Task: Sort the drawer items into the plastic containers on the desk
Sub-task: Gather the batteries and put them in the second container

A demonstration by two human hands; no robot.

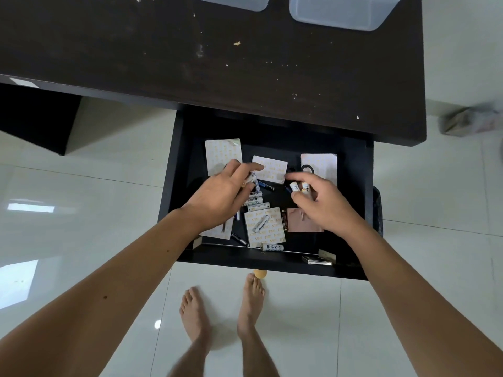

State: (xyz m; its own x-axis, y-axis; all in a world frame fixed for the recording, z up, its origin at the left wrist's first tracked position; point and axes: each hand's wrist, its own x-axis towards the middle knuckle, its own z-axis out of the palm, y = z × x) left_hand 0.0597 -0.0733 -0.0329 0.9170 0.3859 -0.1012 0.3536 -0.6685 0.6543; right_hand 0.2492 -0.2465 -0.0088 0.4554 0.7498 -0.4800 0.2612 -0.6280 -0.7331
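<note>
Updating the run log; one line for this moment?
stage: gathering | left hand: grips batteries | right hand: grips batteries | containers: no items visible

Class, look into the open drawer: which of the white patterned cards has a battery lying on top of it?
The card at the drawer's front centre: a white battery lies diagonally across it. The other cards carry no battery.

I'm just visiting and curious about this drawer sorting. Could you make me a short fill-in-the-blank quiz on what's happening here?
1. Both hands reach into the open ____ under the desk.
2. The right hand holds small white ____.
3. The two plastic containers stand on the ____.
4. The left hand grips a ____.

Missing words: drawer; batteries; desk; battery
</note>
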